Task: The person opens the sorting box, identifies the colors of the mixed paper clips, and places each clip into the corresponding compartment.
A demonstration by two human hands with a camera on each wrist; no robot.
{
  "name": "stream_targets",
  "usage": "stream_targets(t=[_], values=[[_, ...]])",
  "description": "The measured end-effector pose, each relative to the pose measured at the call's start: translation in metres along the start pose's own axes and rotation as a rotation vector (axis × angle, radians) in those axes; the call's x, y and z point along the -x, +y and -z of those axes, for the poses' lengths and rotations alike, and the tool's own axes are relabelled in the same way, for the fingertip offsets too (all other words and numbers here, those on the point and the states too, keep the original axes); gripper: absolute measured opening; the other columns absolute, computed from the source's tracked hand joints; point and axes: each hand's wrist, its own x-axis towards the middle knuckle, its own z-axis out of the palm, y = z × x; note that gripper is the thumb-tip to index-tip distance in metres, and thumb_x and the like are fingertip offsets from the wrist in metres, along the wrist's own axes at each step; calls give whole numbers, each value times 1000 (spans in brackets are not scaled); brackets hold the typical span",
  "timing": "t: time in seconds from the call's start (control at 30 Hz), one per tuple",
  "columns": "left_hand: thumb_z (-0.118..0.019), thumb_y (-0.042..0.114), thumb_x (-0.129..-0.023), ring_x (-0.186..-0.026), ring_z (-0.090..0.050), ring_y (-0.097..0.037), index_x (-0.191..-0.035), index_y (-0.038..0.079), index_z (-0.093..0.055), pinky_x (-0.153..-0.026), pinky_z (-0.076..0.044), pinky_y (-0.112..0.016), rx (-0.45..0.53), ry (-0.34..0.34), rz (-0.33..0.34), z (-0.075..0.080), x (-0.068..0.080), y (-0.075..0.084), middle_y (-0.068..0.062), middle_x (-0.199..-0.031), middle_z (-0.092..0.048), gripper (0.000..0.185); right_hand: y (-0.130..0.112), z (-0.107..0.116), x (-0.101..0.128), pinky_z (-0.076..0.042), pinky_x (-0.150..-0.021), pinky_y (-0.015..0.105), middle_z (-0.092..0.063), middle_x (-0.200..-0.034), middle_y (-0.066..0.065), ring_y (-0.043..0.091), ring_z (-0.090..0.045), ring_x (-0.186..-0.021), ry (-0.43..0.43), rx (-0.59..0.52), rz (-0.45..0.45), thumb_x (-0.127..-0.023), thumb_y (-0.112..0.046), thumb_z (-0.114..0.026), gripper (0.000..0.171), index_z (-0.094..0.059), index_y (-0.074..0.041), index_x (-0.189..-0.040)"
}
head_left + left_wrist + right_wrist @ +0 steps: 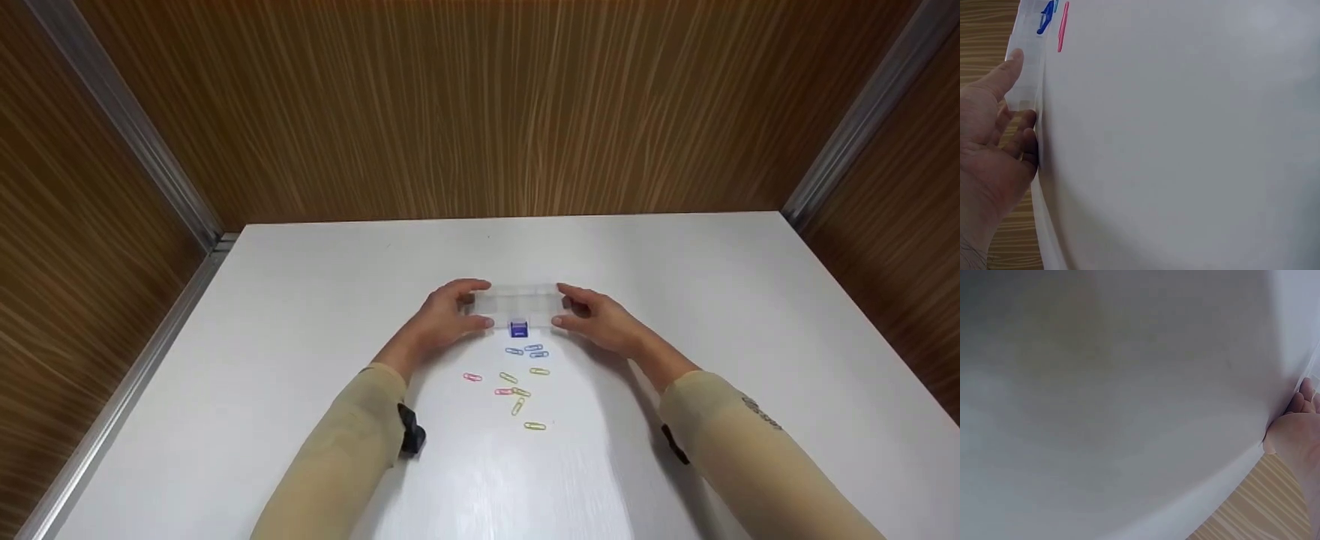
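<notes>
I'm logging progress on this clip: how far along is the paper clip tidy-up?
Early stage. Nothing looks packed: the paper clips lie scattered on the white table, near a small blue box. In hand: the left hand and right hand grip the ends of a clear plastic case. Left: apparently all the clips.

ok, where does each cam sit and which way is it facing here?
Head: worn on the head, looks forward and down at the white table, clear box and paper clips; both forearms, left hand and right hand show.
Left wrist: by the left hand, faces the box's end; palm, thumb, fingers show.
Right wrist: by the right hand, mostly blurred white; only fingers show.
Shared: head and left wrist both show the box and coloured clips.
</notes>
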Motion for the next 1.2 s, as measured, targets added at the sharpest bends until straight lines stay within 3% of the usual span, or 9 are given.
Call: stream_targets(t=[0.17,0.4,0.77,1.2], values=[[-86,31,-93,-144,-46,-23,-149,35,-59,-123,-30,-46,12,-3,15,1,1,1,-3,-154,-54,63,-2,0,0,-23,-126,50,-45,-161,13,31,-38,-151,0,7,-14,-102,-38,-73,78,-35,-21,-168],[-84,34,-94,-143,-48,-23,-149,33,-61,-123,-32,-45,47,-12,8,4,0,2,-4,-154,-54,60,-2,1,1,-21,-126,52,-37,-168,12,33,-27,-158,-1,25,-28,-102,-40,-73,78,-35,-23,-168],[-82,36,-95,-140,-51,-24,-150,27,-61,-119,-37,-43,47,-16,-28,6,-4,-2,-8,-150,-57,59,0,0,1,-21,-126,51,-39,-167,15,34,-28,-157,7,17,6,-103,-43,-70,78,-35,-16,-167],[-76,45,-99,-131,-56,-19,-149,18,-63,-114,-43,-41,120,95,-45,3,-3,-1,1,-146,-60,59,-2,0,3,-19,-127,52,-35,-170,11,33,-23,-160,-2,21,-29,-104,-46,-67,77,-34,-20,-168]])
